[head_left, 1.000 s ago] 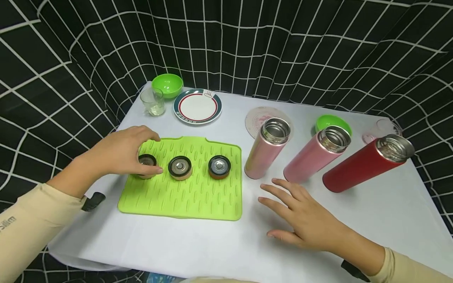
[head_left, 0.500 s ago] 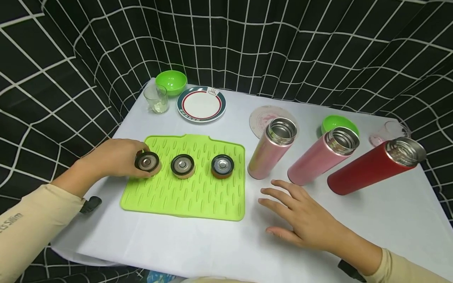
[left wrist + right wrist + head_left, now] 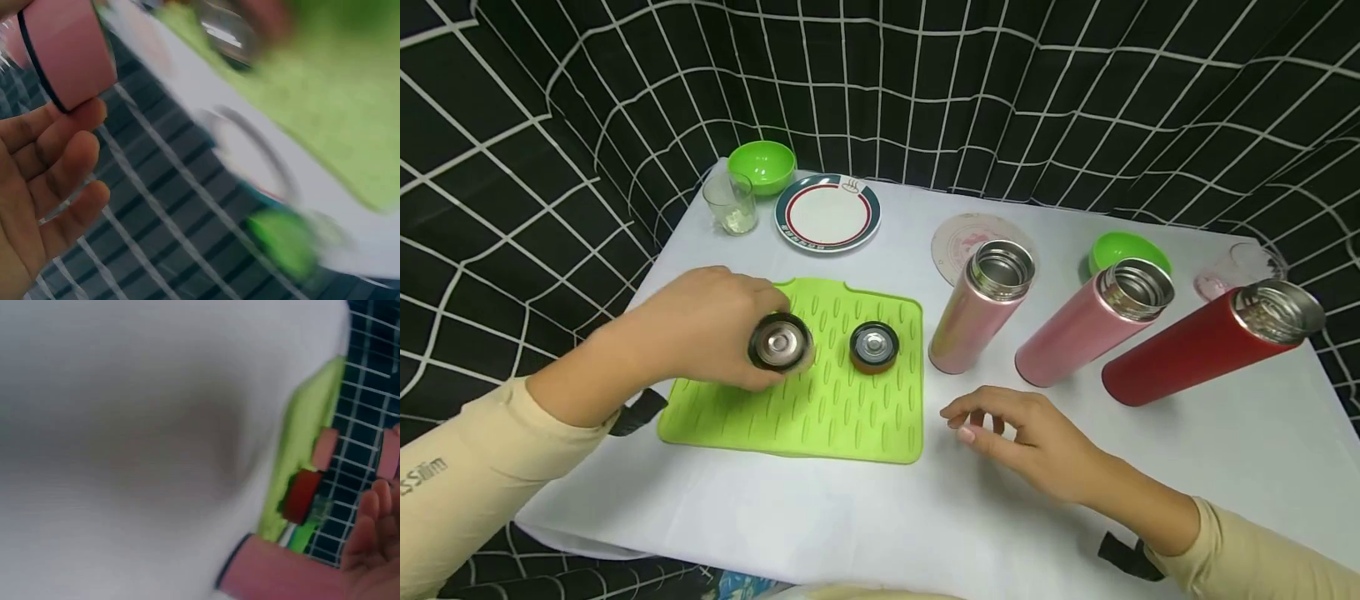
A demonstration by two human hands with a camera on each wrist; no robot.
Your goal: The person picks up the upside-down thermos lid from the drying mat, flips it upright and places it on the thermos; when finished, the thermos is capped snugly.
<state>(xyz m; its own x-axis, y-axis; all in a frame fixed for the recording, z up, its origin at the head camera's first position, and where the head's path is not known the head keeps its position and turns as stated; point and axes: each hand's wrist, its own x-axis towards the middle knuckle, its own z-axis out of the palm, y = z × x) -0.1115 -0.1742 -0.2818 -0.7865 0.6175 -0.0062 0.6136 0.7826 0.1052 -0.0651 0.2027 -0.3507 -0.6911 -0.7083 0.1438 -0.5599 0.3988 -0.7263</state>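
Observation:
My left hand (image 3: 715,329) holds a pink flask lid (image 3: 780,342) above the green ribbed mat (image 3: 835,417), its black-rimmed metal inner side facing up. In the left wrist view, fingers support that lid's pink side (image 3: 72,50). A second pink lid (image 3: 325,449) sits on the mat, mostly hidden behind the held one in the head view. A red lid (image 3: 874,346) lies right of it, metal side up. My right hand (image 3: 1022,437), fingers loosely bent and holding nothing, is over the white table right of the mat, near a lidless pink flask (image 3: 973,321).
Another lidless pink flask (image 3: 1082,333) and a lidless red flask (image 3: 1202,350) stand to the right. Behind are a rimmed plate (image 3: 827,212), a glass (image 3: 730,204), a green bowl (image 3: 762,167), a pale disc (image 3: 951,246), a second green bowl (image 3: 1127,246) and a pinkish glass (image 3: 1240,267).
My left hand has gripped the leftmost pink lid, lifted it and carried it right, over the second lid. The right hand's fingers have bent inward from their earlier spread.

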